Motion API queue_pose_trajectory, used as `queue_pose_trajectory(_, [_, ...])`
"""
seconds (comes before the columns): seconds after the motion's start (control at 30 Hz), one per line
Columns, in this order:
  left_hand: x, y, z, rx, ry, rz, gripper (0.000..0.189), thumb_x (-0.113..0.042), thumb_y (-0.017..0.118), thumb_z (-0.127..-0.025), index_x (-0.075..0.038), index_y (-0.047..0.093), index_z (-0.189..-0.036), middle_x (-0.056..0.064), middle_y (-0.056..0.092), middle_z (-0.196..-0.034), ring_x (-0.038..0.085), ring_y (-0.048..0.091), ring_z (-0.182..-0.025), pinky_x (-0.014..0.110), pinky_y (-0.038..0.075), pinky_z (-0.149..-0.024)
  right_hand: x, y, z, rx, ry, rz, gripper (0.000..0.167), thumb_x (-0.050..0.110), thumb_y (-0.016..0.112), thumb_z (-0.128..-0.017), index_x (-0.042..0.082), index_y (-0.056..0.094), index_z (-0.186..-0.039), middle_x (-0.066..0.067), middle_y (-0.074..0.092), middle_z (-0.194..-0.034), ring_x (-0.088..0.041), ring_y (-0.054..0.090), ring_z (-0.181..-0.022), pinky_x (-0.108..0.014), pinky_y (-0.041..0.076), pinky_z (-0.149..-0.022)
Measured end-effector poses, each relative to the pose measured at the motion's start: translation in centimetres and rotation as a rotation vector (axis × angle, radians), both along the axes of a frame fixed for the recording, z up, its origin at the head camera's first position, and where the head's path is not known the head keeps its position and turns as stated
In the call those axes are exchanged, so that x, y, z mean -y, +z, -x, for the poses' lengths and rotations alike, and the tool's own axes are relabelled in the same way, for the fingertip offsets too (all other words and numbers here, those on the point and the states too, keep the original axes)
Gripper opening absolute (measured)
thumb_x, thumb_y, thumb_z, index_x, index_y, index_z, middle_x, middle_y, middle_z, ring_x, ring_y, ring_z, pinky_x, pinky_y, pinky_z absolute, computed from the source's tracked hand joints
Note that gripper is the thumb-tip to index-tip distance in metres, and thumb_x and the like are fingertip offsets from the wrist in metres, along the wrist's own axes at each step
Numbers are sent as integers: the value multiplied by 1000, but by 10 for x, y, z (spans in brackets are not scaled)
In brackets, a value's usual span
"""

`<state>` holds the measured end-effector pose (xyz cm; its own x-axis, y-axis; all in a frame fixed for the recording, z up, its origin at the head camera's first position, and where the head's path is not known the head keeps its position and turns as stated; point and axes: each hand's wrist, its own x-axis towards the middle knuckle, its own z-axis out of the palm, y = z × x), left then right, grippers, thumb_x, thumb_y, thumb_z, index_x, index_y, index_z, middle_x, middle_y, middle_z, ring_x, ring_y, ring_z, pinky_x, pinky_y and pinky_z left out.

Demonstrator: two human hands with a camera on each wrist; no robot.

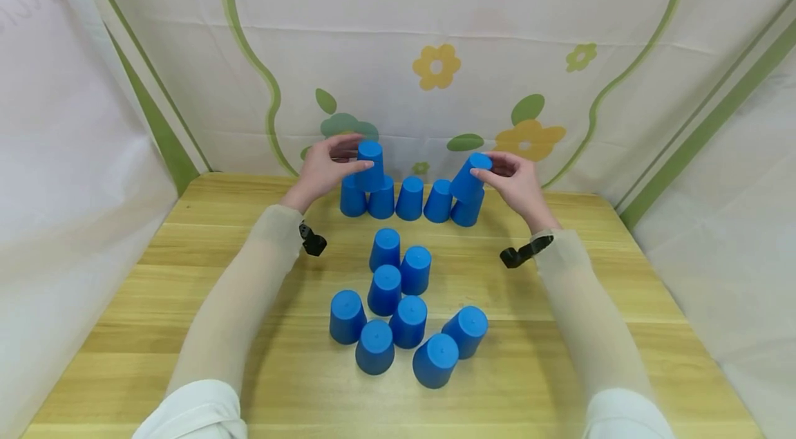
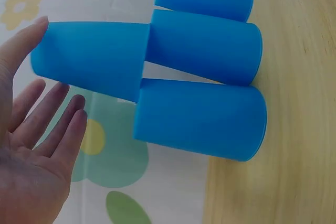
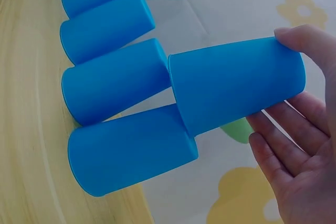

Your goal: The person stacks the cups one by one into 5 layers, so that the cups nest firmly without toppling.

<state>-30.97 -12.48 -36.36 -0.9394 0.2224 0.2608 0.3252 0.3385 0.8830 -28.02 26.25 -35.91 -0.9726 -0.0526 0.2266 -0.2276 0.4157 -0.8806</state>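
At the back of the table, several upside-down blue cups stand in a row. My left hand pinches an upside-down blue cup near its narrow end, thumb on one side and fingers on the other. That cup's rim meets the tops of the two leftmost row cups. At the other end, my right hand pinches another upside-down blue cup the same way. Its rim touches the tops of the two rightmost row cups, and it leans slightly in the head view.
Nearer the person, several more upside-down blue cups stand in a loose cluster on the wooden table. Two of them sit at the cluster's front right. A flower-printed white cloth hangs right behind the row.
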Motion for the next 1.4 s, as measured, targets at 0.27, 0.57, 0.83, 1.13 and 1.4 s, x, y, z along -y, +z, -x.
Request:
queue_pose_trajectory(0.27, [14,7,-15,-65,-3,-71,60,-31,81,-90,-11,59,-143,8,62,-138,28,56,-128,41,43,-109,1,-2,9,-5,-4,-10,56,45,80,-88,11,67,-131,-9,67,-120,-21,63,-108,-36,51,-94])
queue_pose_trajectory(0.57, [18,4,-48,-98,-24,-43,59,-34,82,-89,-14,61,-141,1,63,-136,16,57,-125,41,43,-109,3,-6,15,-15,-4,-28,59,49,79,-86,13,68,-131,-8,67,-119,-21,64,-107,-39,51,-96])
queue_pose_trajectory(0.83, [13,-13,-74,-66,-114,20,60,-35,82,-89,-13,60,-141,0,63,-137,21,57,-127,47,44,-108,5,-6,17,2,-15,-46,62,52,79,-85,14,66,-133,-7,67,-122,-23,63,-110,-41,51,-98])
queue_pose_trajectory(1.13, [6,-31,-85,54,-186,28,57,-31,81,-90,-13,61,-141,-1,62,-137,21,56,-127,47,44,-107,5,-3,9,2,4,-49,64,48,81,-86,16,63,-139,-6,65,-130,-25,61,-117,-43,50,-101])
queue_pose_trajectory(1.4, [0,-41,-88,77,-222,28,59,-28,82,-90,-10,60,-141,2,64,-134,23,57,-125,55,44,-106,8,6,-8,-124,57,-18,61,26,81,-91,7,57,-144,-11,59,-141,-28,54,-130,-47,39,-111])
